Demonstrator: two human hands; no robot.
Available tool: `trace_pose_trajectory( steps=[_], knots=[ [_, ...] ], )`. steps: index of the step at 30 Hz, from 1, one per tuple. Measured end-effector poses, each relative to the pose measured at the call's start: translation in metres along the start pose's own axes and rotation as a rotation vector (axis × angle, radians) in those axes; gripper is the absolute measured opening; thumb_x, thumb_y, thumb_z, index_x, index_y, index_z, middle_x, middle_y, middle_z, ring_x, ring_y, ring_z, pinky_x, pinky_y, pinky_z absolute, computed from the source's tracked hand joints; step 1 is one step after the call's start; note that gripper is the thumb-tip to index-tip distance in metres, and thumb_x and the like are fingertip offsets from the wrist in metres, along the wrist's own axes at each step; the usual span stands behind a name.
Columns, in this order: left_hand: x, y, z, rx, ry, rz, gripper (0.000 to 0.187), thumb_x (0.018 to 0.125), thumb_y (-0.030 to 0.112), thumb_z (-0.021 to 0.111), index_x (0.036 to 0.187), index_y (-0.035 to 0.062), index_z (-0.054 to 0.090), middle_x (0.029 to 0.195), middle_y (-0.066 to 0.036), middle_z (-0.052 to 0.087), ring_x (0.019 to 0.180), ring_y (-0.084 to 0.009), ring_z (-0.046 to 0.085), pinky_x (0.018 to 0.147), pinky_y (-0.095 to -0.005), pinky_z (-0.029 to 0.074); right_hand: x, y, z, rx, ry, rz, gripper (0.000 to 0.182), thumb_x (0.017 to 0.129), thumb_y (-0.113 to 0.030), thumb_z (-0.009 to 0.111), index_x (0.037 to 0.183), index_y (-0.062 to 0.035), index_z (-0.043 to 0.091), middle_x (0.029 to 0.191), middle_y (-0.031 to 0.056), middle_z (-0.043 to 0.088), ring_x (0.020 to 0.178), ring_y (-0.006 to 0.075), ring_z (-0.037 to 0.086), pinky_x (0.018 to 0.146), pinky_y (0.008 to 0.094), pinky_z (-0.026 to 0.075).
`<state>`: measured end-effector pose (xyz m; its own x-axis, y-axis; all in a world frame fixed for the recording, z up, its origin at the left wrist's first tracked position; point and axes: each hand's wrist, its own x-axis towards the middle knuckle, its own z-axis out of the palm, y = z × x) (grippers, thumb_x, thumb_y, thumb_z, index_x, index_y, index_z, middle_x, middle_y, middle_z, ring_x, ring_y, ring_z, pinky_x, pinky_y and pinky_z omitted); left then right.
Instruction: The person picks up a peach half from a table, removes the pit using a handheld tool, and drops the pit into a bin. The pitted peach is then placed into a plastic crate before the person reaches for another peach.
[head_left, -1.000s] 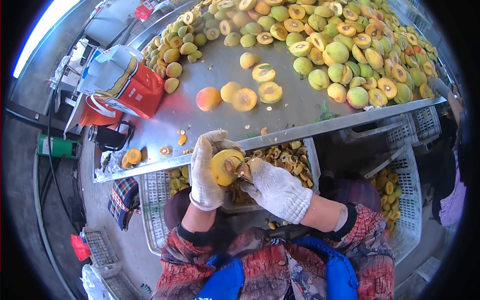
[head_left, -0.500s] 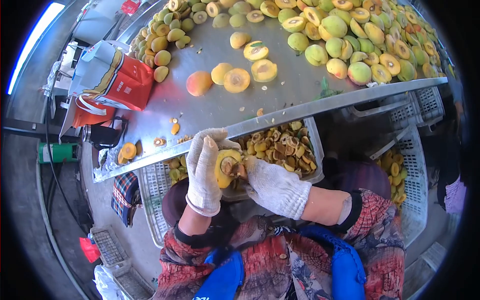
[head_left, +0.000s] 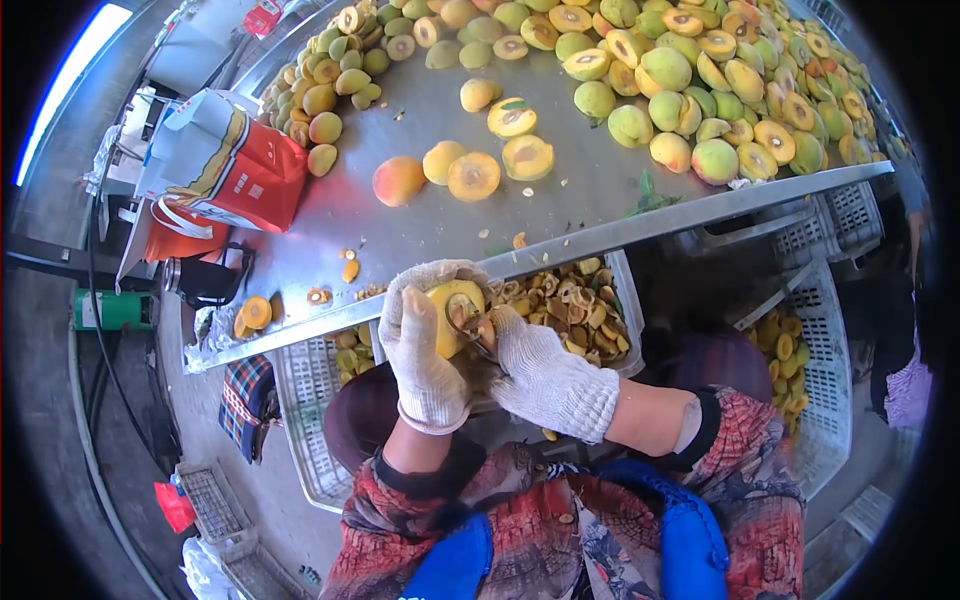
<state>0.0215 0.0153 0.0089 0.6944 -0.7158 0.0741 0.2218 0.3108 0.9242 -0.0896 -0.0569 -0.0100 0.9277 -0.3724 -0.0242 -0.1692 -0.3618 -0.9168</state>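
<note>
Snugly inside left hand (head_left: 428,345), fruit (head_left: 455,312).

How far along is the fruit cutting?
Partway, by the look of it.
Done: brown scraps fill much of a tub under the table edge; cut fruit pieces sit in the crate at left.
In hand: left hand holds a cut fruit, right hand has a small tool at its centre.
Left: probably the big pile on the table, many halves showing brown centres.

One metal table (head_left: 340,210) holds six loose peaches (head_left: 474,176) near its middle, three showing cut faces; two knitted gloves (head_left: 560,382) are visible.
</note>
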Motion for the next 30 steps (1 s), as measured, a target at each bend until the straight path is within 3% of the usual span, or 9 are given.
trace_pose_trajectory(
  steps=[2,8,11,13,27,30],
  knots=[
    [-0.002,0.002,0.003,0.036,0.025,-0.033,0.030,0.096,0.028,0.052,0.100,-0.0013,0.059,0.095,-0.013,0.064,0.087,-0.0210,0.061,0.082,-0.0330,0.048,-0.005,0.001,0.001,0.050,0.006,0.001,0.036,0.084,-0.018,0.058,0.113,-0.0004,0.045,0.094,0.0270,0.058,0.084,0.0456,0.059,0.070,0.0510,0.050],
    [0.000,0.012,-0.001,0.215,-0.075,-0.076,0.032,0.095,0.029,0.053,0.097,-0.0018,0.060,0.094,-0.012,0.065,0.087,-0.0189,0.060,0.082,-0.0328,0.048,-0.007,0.002,0.002,0.038,-0.058,-0.038,0.043,0.084,-0.021,0.061,0.117,0.0023,0.046,0.096,0.0274,0.058,0.086,0.0455,0.060,0.072,0.0487,0.051],
    [-0.001,0.007,-0.009,0.389,-0.137,0.015,0.046,0.093,0.042,0.053,0.098,-0.0028,0.060,0.093,-0.016,0.065,0.085,-0.0222,0.062,0.080,-0.0343,0.049,-0.010,0.001,0.004,0.068,-0.080,-0.014,0.042,0.084,-0.021,0.060,0.116,0.0028,0.046,0.097,0.0271,0.058,0.087,0.0455,0.059,0.073,0.0486,0.051],
    [-0.002,0.009,-0.009,0.371,-0.137,-0.020,0.045,0.093,0.041,0.053,0.098,-0.0031,0.060,0.092,-0.015,0.065,0.084,-0.0220,0.062,0.080,-0.0337,0.049,-0.011,0.001,0.006,0.093,-0.084,0.004,0.042,0.084,-0.022,0.060,0.116,0.0028,0.046,0.097,0.0268,0.058,0.088,0.0456,0.059,0.073,0.0488,0.050],
    [0.024,0.031,-0.017,0.661,-0.422,-0.490,0.046,0.086,0.043,0.059,0.088,-0.0023,0.064,0.082,-0.010,0.065,0.078,-0.0158,0.061,0.073,-0.0277,0.048,-0.018,0.001,0.016,0.208,-0.148,0.185,0.039,0.085,-0.025,0.060,0.111,0.0030,0.048,0.093,0.0283,0.059,0.091,0.0472,0.058,0.075,0.0504,0.049],
    [0.033,0.036,-0.012,0.699,-0.462,-0.541,0.052,0.084,0.049,0.061,0.091,-0.0026,0.063,0.082,-0.011,0.064,0.079,-0.0182,0.062,0.073,-0.0283,0.049,-0.015,-0.001,0.016,0.204,-0.115,0.187,0.037,0.085,-0.024,0.060,0.108,0.0022,0.049,0.088,0.0245,0.060,0.083,0.0415,0.063,0.071,0.0461,0.051]
  ],
)
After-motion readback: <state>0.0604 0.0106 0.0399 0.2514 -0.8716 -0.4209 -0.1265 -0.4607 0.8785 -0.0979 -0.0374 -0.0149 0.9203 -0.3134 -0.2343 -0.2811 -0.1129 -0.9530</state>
